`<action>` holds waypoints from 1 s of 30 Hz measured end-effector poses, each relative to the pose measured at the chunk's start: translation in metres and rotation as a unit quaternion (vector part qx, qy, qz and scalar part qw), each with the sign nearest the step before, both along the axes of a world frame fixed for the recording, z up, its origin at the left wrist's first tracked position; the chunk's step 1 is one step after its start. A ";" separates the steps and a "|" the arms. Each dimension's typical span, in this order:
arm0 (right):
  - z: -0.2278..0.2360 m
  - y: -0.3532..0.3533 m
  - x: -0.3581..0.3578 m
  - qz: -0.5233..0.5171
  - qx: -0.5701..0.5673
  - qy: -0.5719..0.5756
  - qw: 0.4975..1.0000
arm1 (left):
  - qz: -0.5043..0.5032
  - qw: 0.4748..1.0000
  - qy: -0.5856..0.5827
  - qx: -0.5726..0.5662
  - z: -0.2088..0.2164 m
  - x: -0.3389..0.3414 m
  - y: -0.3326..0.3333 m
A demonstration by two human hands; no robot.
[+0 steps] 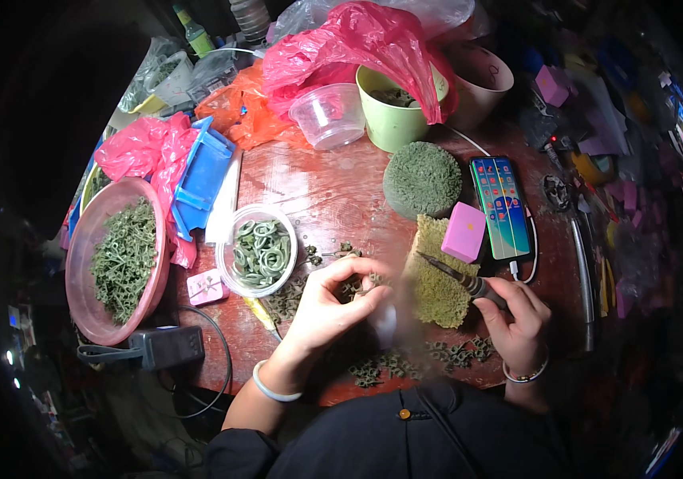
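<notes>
My left hand [341,299] is over the middle of the table, thumb and forefinger pinched together at what seems a small green piece [377,279], partly hidden by the fingers. In my right hand [517,319] is a slim pointed tool [449,270] with a dark handle, its tip aimed left above a yellow-green sponge-like block [436,291]. Loose dark green openwork pieces [393,363] lie near the table's front edge, and more [286,299] lie left of my left hand. A round clear tub [258,251] of green rings stands beyond that hand.
A pink box-shaped block [463,232] leans on the sponge block, beside a lit phone [503,207] with a white cable. Behind are a round green foam block [423,182] and a light green pot [389,124]. A pink bowl [78,271] of green pieces and a power bank [167,347] sit left.
</notes>
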State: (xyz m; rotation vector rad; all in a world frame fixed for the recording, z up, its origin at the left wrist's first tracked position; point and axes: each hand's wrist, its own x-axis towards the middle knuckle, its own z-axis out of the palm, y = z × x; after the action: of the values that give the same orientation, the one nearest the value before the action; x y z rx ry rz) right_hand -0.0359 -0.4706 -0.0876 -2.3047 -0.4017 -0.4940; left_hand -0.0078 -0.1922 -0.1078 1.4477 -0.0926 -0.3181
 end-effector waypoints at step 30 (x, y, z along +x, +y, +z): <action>-0.003 0.013 -0.003 0.091 0.021 0.022 0.995 | 0.008 0.999 -0.043 0.005 -0.003 -0.003 -0.008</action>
State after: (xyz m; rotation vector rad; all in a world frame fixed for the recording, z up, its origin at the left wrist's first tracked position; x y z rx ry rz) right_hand -0.0389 -0.4581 -0.0906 -2.2089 -0.5684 -0.3585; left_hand -0.0109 -0.2001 -0.1113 1.4706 -0.1493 -0.2428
